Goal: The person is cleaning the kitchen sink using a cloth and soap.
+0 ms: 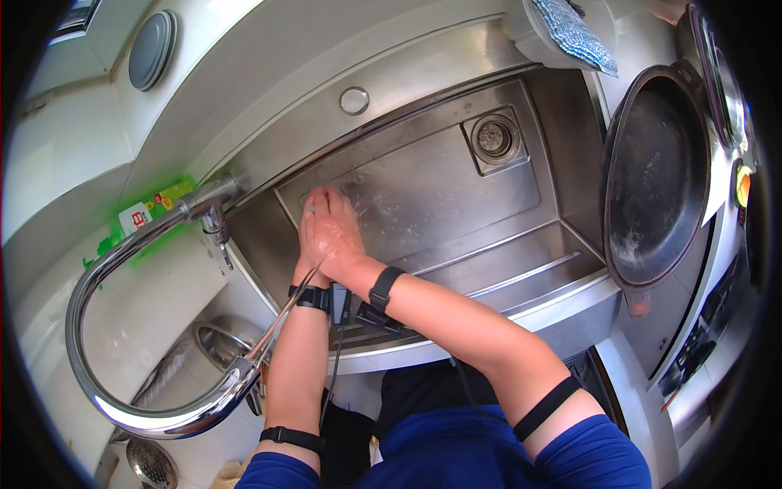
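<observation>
Water runs from the curved chrome faucet [131, 397] onto my hands, over the left part of a stainless steel sink [421, 183]. My right hand [335, 232] lies across the back of my left hand [307, 235], palm down and fingers pointing away from me. The left hand is mostly hidden under it, so its fingers cannot be made out fully. No object shows in either hand. Black straps with small dark devices circle both wrists. A square drain [493, 137] sits in the sink's far right corner.
A large dark oval pan [657, 177] stands right of the sink. At the back right, a plastic container [537, 36] holds a blue scouring pad [574, 33]. A green package [165, 198] lies behind the faucet base. A metal bowl [223, 342] and a perforated ladle [151, 463] are at the left.
</observation>
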Tool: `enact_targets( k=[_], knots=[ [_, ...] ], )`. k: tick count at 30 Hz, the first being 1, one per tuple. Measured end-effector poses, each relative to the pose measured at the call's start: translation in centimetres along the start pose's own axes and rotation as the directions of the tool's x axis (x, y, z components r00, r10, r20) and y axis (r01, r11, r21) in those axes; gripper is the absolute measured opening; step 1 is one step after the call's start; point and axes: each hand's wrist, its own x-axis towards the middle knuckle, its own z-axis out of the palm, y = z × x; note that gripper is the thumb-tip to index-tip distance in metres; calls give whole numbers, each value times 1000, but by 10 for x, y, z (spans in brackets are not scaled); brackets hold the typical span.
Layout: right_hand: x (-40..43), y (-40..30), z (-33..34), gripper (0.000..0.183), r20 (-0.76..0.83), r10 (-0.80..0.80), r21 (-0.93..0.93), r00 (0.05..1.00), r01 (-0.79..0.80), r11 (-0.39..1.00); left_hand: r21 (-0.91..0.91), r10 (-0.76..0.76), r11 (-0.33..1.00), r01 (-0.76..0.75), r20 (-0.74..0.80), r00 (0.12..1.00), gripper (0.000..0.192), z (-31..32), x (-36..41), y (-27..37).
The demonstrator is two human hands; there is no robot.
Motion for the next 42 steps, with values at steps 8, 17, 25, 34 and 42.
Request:
enact_targets(
  k=[8,17,25,34,42],
  knots=[
    [44,23,-30,40,72,75,186,995,-88,979,-60,22,998,-9,209,978,29,40,-25,-17],
    [52,71,-40,40,443,478,640,759,-641,425,112,171,969,-221,340,925,26,49,-28,-36],
    [27,76,-50,46,787,457,492,414,-869,-60,329,102,926,-188,261,960,20,58,-28,-36],
    [17,43,-55,50,795,476,492,376,-858,-145,733,225,629,-260,149,963,40,56,-3,-28],
    [27,17,-45,46,737,472,398,484,-875,276,621,175,767,-161,39,984,48,8,0,-13]
  ],
)
